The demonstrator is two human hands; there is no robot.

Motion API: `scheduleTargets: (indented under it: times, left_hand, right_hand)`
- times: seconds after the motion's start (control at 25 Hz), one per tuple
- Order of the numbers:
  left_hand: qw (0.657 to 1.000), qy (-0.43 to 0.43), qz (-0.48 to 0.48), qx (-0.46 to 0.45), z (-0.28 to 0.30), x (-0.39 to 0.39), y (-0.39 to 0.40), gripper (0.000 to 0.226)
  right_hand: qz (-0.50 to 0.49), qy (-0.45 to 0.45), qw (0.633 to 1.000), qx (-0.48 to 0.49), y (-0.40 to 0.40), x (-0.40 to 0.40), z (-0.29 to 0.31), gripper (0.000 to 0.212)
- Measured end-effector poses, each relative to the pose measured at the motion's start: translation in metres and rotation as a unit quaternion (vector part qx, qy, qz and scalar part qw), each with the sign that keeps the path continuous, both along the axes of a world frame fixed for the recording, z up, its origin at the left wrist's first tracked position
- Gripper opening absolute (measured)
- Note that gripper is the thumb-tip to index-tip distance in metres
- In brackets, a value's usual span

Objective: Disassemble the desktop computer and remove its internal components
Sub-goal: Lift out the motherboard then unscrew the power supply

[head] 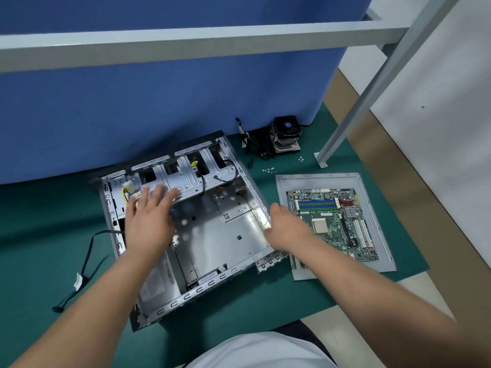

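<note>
Left hand [148,221] hovers flat and released over the drive cage [183,179], blurred; right hand [285,225] grasps the case [212,235] by its right wall, at mid-table [39,235]. Best steady that wall and free the cage's cables before lifting. Count: one case, one motherboard [332,221] out on one side panel [377,235], one cooler [285,135], several loose screws [269,170], too small to count.
</note>
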State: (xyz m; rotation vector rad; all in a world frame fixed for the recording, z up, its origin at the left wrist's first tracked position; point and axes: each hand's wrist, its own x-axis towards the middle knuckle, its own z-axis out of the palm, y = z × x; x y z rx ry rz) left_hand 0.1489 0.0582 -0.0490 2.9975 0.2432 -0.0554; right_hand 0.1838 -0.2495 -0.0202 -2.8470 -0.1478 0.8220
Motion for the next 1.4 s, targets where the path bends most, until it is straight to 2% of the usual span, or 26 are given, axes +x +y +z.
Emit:
scheduleTargets:
  times: [0.12, 0.2, 0.28, 0.36, 0.44, 0.52, 0.6, 0.72, 0.92, 1.08, 1.16, 1.24, 1.32, 1.4]
  left_hand:
    - [0.991, -0.026, 0.124, -0.051, -0.003, -0.038, 0.016, 0.081]
    - [0.970, -0.039, 0.194, -0.140, -0.005, -0.055, 0.022, 0.085]
    - [0.932, -0.049, 0.255, -0.255, -0.006, -0.063, 0.022, 0.086]
    - [0.900, -0.068, 0.288, -0.321, -0.007, -0.064, 0.023, 0.086]
    - [0.888, -0.067, 0.290, -0.351, -0.007, -0.061, 0.028, 0.092]
    - [0.887, -0.042, 0.295, -0.353, -0.005, -0.057, 0.033, 0.098]
    - [0.896, -0.028, 0.289, -0.336, -0.006, -0.056, 0.036, 0.098]
    - [0.903, -0.035, 0.264, -0.337, -0.006, -0.053, 0.043, 0.092]
    - [0.910, -0.027, 0.211, -0.355, -0.004, -0.018, 0.054, 0.092]
    - [0.895, -0.010, 0.215, -0.390, -0.002, -0.011, 0.054, 0.090]
    - [0.870, -0.007, 0.223, -0.439, -0.006, -0.017, 0.058, 0.086]
    - [0.829, -0.060, 0.265, -0.489, -0.010, -0.027, 0.056, 0.069]
    - [0.802, -0.133, 0.370, -0.450, -0.014, -0.029, 0.052, 0.049]
    - [0.785, -0.088, 0.465, -0.400, -0.020, -0.026, 0.054, 0.070]
  right_hand:
    - [-0.015, 0.009, 0.998, 0.055, 0.020, 0.032, 0.000, 0.038]
    - [-0.049, 0.006, 0.994, 0.098, 0.038, 0.050, -0.002, 0.036]
    - [-0.092, -0.012, 0.988, 0.122, 0.046, 0.056, -0.008, 0.032]
    - [-0.112, -0.025, 0.985, 0.128, 0.044, 0.056, -0.015, 0.032]
    - [-0.132, -0.004, 0.976, 0.170, 0.039, 0.056, -0.019, 0.048]
    - [-0.146, 0.023, 0.964, 0.221, 0.036, 0.060, -0.017, 0.068]
    - [-0.141, 0.025, 0.963, 0.229, 0.034, 0.063, -0.015, 0.073]
    - [-0.143, 0.021, 0.963, 0.229, 0.032, 0.056, -0.017, 0.076]
    - [-0.207, 0.010, 0.950, 0.233, 0.023, 0.039, -0.024, 0.077]
    - [-0.206, -0.016, 0.958, 0.197, 0.023, 0.037, -0.030, 0.071]
    - [-0.205, -0.043, 0.960, 0.184, 0.027, 0.036, -0.034, 0.065]
    - [-0.205, -0.061, 0.961, 0.176, 0.028, 0.034, -0.038, 0.055]
    - [-0.202, -0.071, 0.964, 0.155, 0.029, 0.035, -0.041, 0.046]
    - [-0.198, -0.078, 0.967, 0.140, 0.031, 0.037, -0.042, 0.041]
